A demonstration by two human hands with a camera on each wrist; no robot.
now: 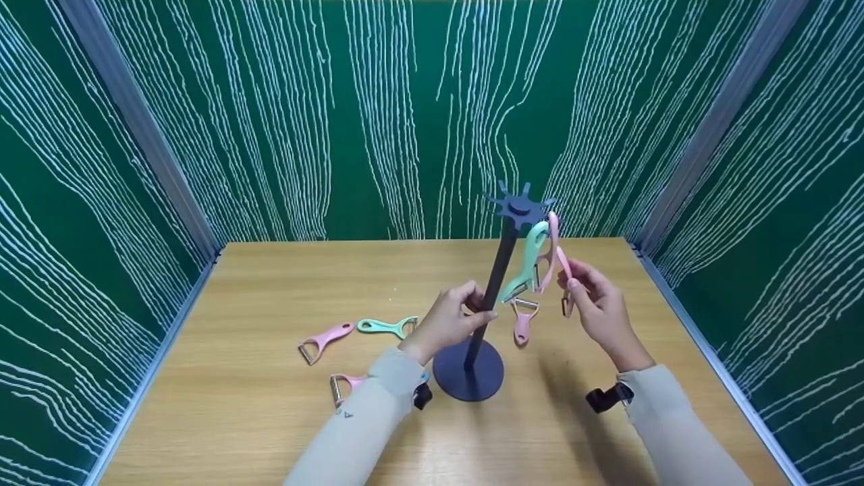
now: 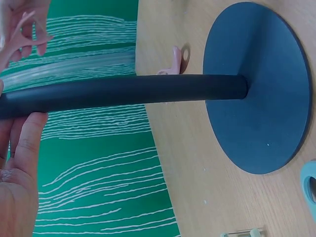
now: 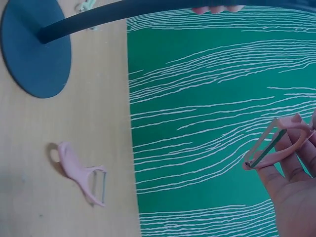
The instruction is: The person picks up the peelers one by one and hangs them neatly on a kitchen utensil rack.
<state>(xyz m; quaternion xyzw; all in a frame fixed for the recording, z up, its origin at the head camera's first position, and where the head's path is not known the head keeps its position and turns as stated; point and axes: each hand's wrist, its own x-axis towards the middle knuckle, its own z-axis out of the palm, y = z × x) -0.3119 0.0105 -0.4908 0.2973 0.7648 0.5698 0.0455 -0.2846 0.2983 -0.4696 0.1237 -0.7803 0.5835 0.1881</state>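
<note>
A dark stand has a round base, a slim pole and a notched crown on top; it leans to the right in the head view. My left hand grips the pole around mid-height, thumb across the front. From the crown's right side hang a mint green peeler and a pink peeler. Just right of these, my right hand pinches another pink peeler, its handle up by the hanging ones. In the right wrist view that peeler's blade end lies against the fingers.
On the wooden table, a pink peeler lies right of the base. Left of the stand are a pink peeler, a mint green one and another pink one partly under my left sleeve. Green walls enclose the table.
</note>
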